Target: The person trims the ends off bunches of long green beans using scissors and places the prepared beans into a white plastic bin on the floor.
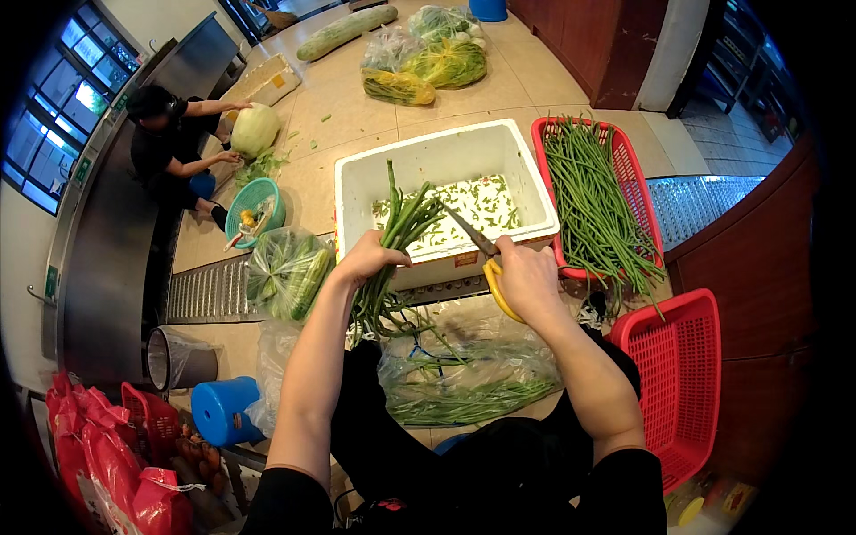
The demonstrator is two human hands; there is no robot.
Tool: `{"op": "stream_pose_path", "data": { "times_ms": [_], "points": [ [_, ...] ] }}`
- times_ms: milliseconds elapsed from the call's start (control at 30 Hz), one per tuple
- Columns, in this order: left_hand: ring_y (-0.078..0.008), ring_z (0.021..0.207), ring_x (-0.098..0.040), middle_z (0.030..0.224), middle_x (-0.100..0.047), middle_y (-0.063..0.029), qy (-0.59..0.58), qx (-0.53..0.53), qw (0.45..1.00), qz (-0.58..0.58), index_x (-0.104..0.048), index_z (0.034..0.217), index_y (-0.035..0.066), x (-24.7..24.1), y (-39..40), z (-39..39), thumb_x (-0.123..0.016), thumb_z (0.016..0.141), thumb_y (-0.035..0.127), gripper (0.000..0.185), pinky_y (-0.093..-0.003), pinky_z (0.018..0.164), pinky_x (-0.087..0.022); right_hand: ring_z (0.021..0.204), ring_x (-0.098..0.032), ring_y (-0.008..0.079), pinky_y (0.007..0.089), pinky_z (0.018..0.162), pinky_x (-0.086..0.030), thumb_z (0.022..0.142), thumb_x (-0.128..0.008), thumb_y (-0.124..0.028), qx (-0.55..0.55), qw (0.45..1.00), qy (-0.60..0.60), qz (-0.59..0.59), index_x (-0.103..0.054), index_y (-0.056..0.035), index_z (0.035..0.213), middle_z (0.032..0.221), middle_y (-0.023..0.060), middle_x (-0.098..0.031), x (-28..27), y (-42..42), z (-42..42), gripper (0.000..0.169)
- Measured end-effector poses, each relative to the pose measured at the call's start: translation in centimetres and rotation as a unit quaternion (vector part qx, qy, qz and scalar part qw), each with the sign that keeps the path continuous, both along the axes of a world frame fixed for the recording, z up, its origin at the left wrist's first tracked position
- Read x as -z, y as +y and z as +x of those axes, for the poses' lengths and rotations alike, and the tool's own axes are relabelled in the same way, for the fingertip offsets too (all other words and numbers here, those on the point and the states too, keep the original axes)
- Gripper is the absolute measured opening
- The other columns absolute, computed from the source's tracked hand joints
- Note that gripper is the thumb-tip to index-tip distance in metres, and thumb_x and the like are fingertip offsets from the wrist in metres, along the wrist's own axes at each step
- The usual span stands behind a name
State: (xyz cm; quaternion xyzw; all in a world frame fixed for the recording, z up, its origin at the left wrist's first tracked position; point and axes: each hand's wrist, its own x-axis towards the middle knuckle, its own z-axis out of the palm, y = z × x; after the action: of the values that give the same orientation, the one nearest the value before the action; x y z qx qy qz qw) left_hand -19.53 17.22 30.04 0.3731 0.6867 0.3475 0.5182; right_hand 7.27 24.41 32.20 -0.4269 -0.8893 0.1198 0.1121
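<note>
My left hand point(372, 256) grips a bunch of green long beans point(401, 224) over the near left edge of a white foam box point(445, 251). The bunch's upper ends point up and to the right; the rest trails below my hand. My right hand point(528, 277) holds yellow-handled scissors point(496, 284), their blades reaching toward the bean tips. Many short bean trimmings point(478, 204) lie scattered on the box floor. To the right, a red plastic basket point(640, 180) is heaped with long beans point(595, 197). Between my legs lies a clear plastic bag point(471, 374) with more beans inside.
Another person point(167, 147) sits at left, touching a large pale melon point(255, 130). Nearby are a turquoise basket point(273, 217), bagged green vegetables point(291, 274), a blue stool point(224, 411) and a lined bin point(180, 358). A red basket point(675, 394) stands at my right, a long gourd point(348, 32) farther back.
</note>
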Motion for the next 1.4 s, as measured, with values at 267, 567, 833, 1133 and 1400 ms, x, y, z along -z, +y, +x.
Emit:
{"op": "stream_pose_path", "data": {
  "times_ms": [267, 567, 833, 1133, 1400],
  "points": [
    [-0.0136, 0.058, -0.057, 0.076, -0.064, -0.0089, -0.091, 0.023, 0.993, 0.071, -0.06, 0.108, -0.005, -1.2, -0.6, 0.1, -0.069, 0.068, 0.004, 0.042, -0.0248, 0.05, -0.044, 0.072, -0.064, 0.0311, 0.0429, 0.072, -0.038, 0.079, -0.064, -0.017, 0.025, 0.999, 0.025, -0.019, -0.056, -0.007, 0.096, 0.076, 0.0118, -0.066, -0.4, 0.6, 0.8, 0.021],
    [-0.0174, 0.057, -0.055, 0.074, -0.061, -0.0132, -0.22, 0.02, 0.971, 0.091, -0.051, 0.118, -0.01, -1.7, -1.4, -0.5, -0.065, 0.061, 0.004, 0.06, -0.0269, 0.05, -0.042, 0.078, -0.062, 0.0295, 0.0417, 0.073, -0.036, 0.082, -0.065, -0.026, -0.064, 0.987, 0.106, -0.098, -0.057, -0.0091, 0.101, 0.078, 0.0101, -0.066, -1.7, 0.3, 0.8, 0.027],
    [-0.0197, 0.05, -0.051, 0.072, -0.06, -0.015, -0.275, 0.06, 0.952, 0.119, -0.054, 0.116, -0.009, -0.9, -2.0, -1.1, -0.068, 0.058, 0.011, 0.064, -0.0295, 0.048, -0.041, 0.078, -0.061, 0.0303, 0.0401, 0.074, -0.035, 0.079, -0.068, -0.023, -0.103, 0.98, 0.148, -0.09, -0.057, -0.0088, 0.099, 0.083, 0.0103, -0.065, -1.8, -0.2, 0.6, 0.027],
    [-0.0191, 0.051, -0.052, 0.075, -0.062, -0.0158, -0.309, 0.094, 0.94, 0.112, -0.054, 0.115, -0.01, -1.0, -1.9, -1.1, -0.067, 0.06, 0.009, 0.06, -0.0288, 0.048, -0.042, 0.074, -0.061, 0.0297, 0.0403, 0.072, -0.034, 0.077, -0.069, -0.019, -0.113, 0.979, 0.164, -0.042, -0.056, -0.0093, 0.097, 0.081, 0.0091, -0.064, -1.1, -0.5, 0.6, 0.026],
    [-0.017, 0.053, -0.054, 0.076, -0.062, -0.0144, -0.284, 0.046, 0.95, 0.119, -0.052, 0.119, -0.01, -1.3, -1.7, -0.6, -0.066, 0.064, 0.004, 0.058, -0.0273, 0.05, -0.043, 0.064, -0.059, 0.0313, 0.0399, 0.066, -0.036, 0.079, -0.068, -0.021, -0.046, 0.988, 0.123, -0.078, -0.057, -0.0089, 0.095, 0.068, 0.0089, -0.064, -0.4, -0.5, 0.5, 0.023]
  ]
}}
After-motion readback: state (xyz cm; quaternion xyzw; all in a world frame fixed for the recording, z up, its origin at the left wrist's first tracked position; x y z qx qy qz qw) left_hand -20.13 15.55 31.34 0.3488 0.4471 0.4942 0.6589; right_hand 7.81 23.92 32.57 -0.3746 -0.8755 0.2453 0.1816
